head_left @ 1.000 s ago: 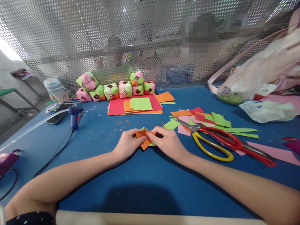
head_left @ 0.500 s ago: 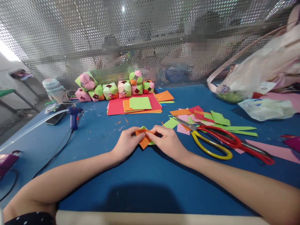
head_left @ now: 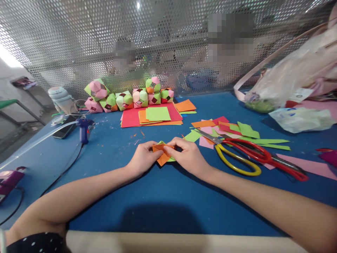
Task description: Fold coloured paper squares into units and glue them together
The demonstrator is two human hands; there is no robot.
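Note:
Between my two hands is a small folded paper piece, orange on the near side with light green showing at its top and right edge. My left hand pinches its left side, thumb lying on the orange face. From the right, my right hand grips it, thumb and fingers closed on the paper. The fingers behind the piece are partly hidden. Close to my right hand lie loose green, pink and orange paper scraps and scissors with one yellow and one red handle.
Folded paper balls line the back by the metal mesh. Before them lies stacked coloured paper. A blue glue gun, a phone and a bottle stand left. Plastic bags lie at the right.
Both hands keep hold of the folded paper in nearly the same spot. The whole view has shifted very slightly; nothing on the table has been moved.

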